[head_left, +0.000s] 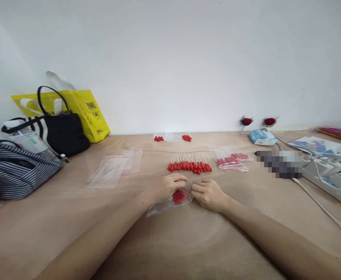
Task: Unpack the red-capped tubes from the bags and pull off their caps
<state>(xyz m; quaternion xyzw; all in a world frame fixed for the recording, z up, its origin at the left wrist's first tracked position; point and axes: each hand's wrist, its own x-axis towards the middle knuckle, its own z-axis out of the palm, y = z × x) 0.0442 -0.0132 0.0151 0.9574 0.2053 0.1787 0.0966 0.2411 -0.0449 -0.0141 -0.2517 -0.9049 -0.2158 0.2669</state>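
Observation:
A clear plastic zip bag (163, 207) with red-tipped sticks (179, 196) inside lies low over the table in front of me. My left hand (170, 187) is closed on the bag's upper edge, its fingers bent over the top. At the bag's right corner, my right hand (208, 194) has its fingers curled and pinched on the plastic. Just beyond both hands, a row of loose white sticks with red tips (189, 166) is spread side by side, tips toward me. Filled zip bags (231, 161) are stacked to the right of that row.
Flat clear bags (109, 171) lie at left. More red-tipped pieces in bags (172, 137) are by the wall. A striped pouch (21, 171), black handbag (62, 132) and yellow bag (85, 112) stand left. A power strip (331, 179), cables and a tissue pack (262, 137) sit right.

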